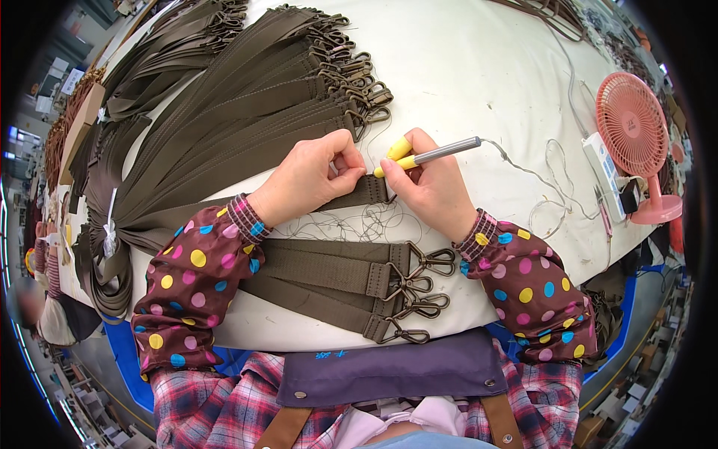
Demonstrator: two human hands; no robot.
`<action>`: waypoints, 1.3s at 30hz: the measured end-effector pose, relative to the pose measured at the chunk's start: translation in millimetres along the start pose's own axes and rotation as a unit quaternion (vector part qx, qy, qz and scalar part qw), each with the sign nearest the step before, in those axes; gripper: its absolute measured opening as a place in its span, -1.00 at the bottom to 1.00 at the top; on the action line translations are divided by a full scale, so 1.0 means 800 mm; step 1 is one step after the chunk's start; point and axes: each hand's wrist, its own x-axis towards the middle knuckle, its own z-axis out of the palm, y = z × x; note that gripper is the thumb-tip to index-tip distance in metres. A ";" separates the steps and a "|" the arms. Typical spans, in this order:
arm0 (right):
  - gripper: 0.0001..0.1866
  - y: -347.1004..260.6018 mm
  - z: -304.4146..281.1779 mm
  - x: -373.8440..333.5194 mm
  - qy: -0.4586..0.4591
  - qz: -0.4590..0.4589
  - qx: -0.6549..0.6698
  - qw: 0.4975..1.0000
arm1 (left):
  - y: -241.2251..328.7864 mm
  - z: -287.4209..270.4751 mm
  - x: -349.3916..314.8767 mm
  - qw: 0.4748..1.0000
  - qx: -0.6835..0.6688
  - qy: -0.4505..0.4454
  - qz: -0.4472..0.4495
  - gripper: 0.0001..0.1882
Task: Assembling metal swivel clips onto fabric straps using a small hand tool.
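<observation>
My left hand (308,178) is closed in a pinch at the upper edge of a dark olive webbing strap (368,191). What its fingertips grip is too small to make out. In my right hand (435,188) is a pen-shaped corded tool (447,150), grey with a yellow front part, its tip pointing left close to the strap's stitched end. A yellow cover (399,148) shows on a right finger. Just below lie several more straps (329,273) with bronze snap hooks (420,283) at their right ends. Tangled loose thread (366,223) lies between.
Bundled straps (247,90) with hooks cover the table's left and far-left side, tied with a white tie (110,238). On the right stand a pink fan (632,116) and a white power strip (604,176). The tool's thin cable (516,162) trails across the white tabletop (464,67).
</observation>
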 end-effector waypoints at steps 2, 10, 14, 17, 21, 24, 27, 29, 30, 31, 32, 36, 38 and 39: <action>-0.81 0.000 0.000 0.000 -0.001 -0.001 -0.003 1.000 | -0.001 0.000 0.000 1.000 -0.002 0.000 0.001 -0.88; -0.82 0.000 0.000 0.000 0.000 -0.004 -0.014 1.000 | -0.001 0.000 0.001 1.000 -0.007 0.006 0.006 -0.87; -0.82 -0.002 0.000 0.000 0.006 -0.010 -0.007 1.000 | 0.008 -0.007 -0.002 0.999 0.027 0.025 0.003 -0.78; -0.83 -0.007 -0.007 -0.002 0.024 0.004 0.024 0.999 | 0.019 -0.015 -0.013 0.970 0.237 0.032 0.054 -0.67; -0.84 -0.014 -0.011 -0.004 0.062 -0.027 0.054 0.996 | 0.015 -0.021 -0.024 0.948 0.307 -0.026 0.077 -0.65; -0.84 -0.014 -0.016 -0.006 0.068 -0.065 0.073 0.993 | 0.028 -0.016 -0.025 0.951 0.302 -0.055 0.029 -0.70; -0.85 -0.017 -0.016 -0.011 0.055 -0.080 0.077 0.992 | 0.026 -0.002 -0.033 0.916 0.395 0.015 0.077 -0.74; -0.85 -0.017 -0.014 -0.012 0.050 -0.071 0.088 0.992 | 0.023 0.003 -0.035 0.928 0.368 0.008 0.064 -0.75; -0.85 -0.015 -0.013 -0.011 0.039 -0.062 0.081 0.994 | 0.023 0.001 -0.034 0.928 0.367 0.008 0.063 -0.75; -0.85 -0.014 -0.013 -0.011 0.028 -0.052 0.073 0.996 | 0.024 -0.003 -0.033 0.947 0.317 -0.014 0.058 -0.74; -0.85 -0.013 -0.012 -0.012 0.027 -0.053 0.073 0.996 | 0.026 -0.007 -0.031 0.962 0.266 -0.035 0.053 -0.72; -0.84 -0.002 -0.006 -0.014 0.002 -0.022 0.101 0.995 | 0.032 -0.011 -0.020 0.971 0.228 -0.060 0.045 -0.72; -0.83 -0.001 -0.004 -0.014 -0.004 -0.030 0.098 0.995 | 0.030 -0.016 -0.014 0.959 0.252 -0.129 0.034 -0.77; -0.83 -0.002 -0.004 -0.014 -0.015 -0.025 0.083 0.996 | 0.027 -0.017 -0.012 0.959 0.251 -0.129 0.034 -0.77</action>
